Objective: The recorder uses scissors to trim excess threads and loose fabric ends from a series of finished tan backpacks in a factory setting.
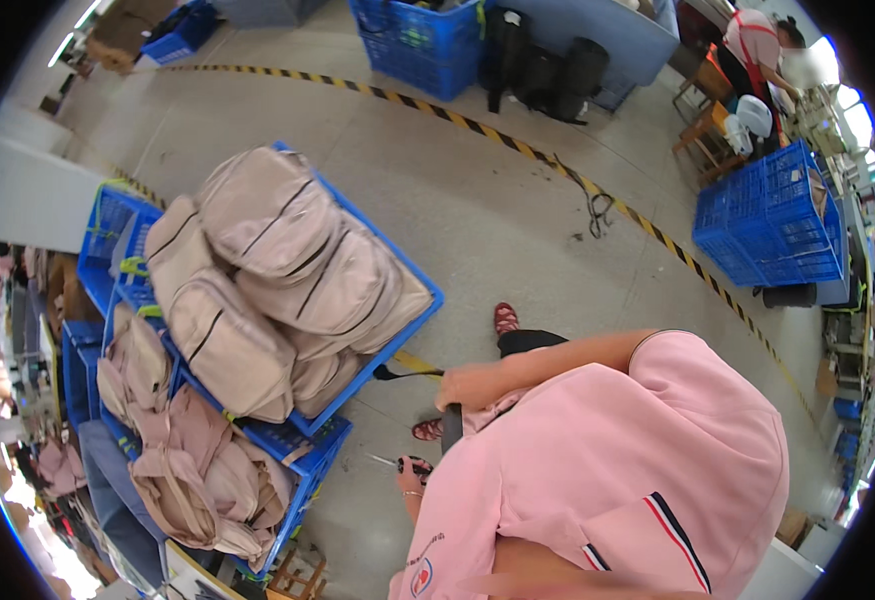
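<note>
My right hand (472, 385) is closed around a dark grey band (451, 428), which hangs below the fingers. A black strap (407, 374) sticks out from the same hand toward the crate's corner. Lower down, my left hand (412, 478) grips a dark-handled tool (419, 466) with a thin metal tip; its exact kind is unclear. My pink sleeve hides much of that forearm. Left of both hands, several beige backpacks (272, 215) with dark zips are piled on a blue crate (427, 312). More beige bag pieces (172, 465) lie in a lower blue crate (292, 500).
Yellow-black floor tape (477, 125) crosses the floor beyond the crates. Blue crates (422, 45) and black bags (557, 80) stand behind it. At far right are stacked blue crates (767, 220) and a person (752, 50) in a red apron. A wooden stool (297, 575) sits at lower left.
</note>
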Available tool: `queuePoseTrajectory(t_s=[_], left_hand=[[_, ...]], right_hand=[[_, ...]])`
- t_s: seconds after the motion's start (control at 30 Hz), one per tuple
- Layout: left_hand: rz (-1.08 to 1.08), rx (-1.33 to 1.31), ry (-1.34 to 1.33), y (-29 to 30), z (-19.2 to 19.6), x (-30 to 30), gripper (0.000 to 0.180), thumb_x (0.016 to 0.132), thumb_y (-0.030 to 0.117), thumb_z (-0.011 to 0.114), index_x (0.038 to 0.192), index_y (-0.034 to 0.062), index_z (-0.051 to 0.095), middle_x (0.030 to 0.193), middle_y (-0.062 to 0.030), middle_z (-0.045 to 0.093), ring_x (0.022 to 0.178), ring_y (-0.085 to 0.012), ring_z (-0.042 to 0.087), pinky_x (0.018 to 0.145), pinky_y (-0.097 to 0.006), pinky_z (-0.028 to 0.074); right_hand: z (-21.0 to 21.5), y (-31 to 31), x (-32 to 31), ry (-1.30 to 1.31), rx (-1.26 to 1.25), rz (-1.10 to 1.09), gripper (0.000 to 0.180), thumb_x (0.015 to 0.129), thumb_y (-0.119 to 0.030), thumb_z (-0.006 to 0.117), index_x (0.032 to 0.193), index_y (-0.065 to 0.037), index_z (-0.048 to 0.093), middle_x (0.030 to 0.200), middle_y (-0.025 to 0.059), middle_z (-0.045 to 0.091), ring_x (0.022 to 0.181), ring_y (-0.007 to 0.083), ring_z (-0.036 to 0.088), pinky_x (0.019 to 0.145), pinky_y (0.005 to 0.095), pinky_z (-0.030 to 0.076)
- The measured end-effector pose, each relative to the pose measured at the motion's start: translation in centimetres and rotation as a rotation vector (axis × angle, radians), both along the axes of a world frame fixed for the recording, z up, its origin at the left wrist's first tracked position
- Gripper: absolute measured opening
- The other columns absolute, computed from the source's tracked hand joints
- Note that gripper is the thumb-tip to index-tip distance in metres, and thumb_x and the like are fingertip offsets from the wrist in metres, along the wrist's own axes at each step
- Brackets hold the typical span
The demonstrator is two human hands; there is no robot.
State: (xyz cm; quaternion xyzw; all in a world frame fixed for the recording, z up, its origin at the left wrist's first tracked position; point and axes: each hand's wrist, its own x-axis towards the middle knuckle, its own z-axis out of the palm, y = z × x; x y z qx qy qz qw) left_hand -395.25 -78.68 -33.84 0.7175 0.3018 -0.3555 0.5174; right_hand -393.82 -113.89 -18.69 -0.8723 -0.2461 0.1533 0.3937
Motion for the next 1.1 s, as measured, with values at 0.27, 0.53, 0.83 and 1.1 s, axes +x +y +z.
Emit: queuePoseTrajectory(t_s=[0.27,0.53,0.83,1.1], left_hand=[[-0.515,0.027,-0.153,-20.4,10.4,8.0,0.042,0.096,0.043,0.056,0.084,0.0022,0.062,0.067,-0.0062,0.062,0.062,-0.0167,0.06,0.059,-0.03,0.048],[-0.682,-0.238,-0.398,-30.9,13.0,18.8,0.034,0.097,0.03,0.055,0.111,0.0005,0.065,0.065,-0.0035,0.059,0.062,-0.0105,0.054,0.059,-0.028,0.043],[-0.567,-0.264,-0.632,-51.7,20.1,38.8,0.039,0.097,0.03,0.057,0.132,0.0131,0.058,0.085,-0.0051,0.068,0.079,-0.0092,0.063,0.075,-0.026,0.051],[-0.299,-0.787,-0.569,-63.5,24.3,59.8,0.036,0.1,0.029,0.054,0.129,0.0094,0.058,0.104,-0.0051,0.065,0.094,-0.0162,0.059,0.088,-0.027,0.045]], right_hand=[[1.5,-21.6,-3.3,0.023,-0.458,-0.388,0.032,0.079,-0.026,0.068,0.105,-0.008,0.063,0.101,0.0112,0.065,0.1,0.0288,0.061,0.083,0.0433,0.049],[-0.6,-30.0,0.5,0.139,-0.488,-0.523,0.025,0.084,-0.031,0.065,0.093,-0.008,0.065,0.096,0.0123,0.066,0.096,0.0307,0.063,0.082,0.042,0.049],[6.5,-42.0,22.9,0.18,-0.385,-0.594,0.019,0.088,-0.019,0.061,0.103,-0.007,0.063,0.102,0.0156,0.066,0.096,0.0366,0.062,0.083,0.0464,0.049],[15.1,-43.2,50.2,-0.138,-0.031,-0.529,0.034,0.085,-0.011,0.066,0.117,-0.003,0.055,0.114,0.0175,0.061,0.104,0.0388,0.058,0.086,0.0442,0.048]])
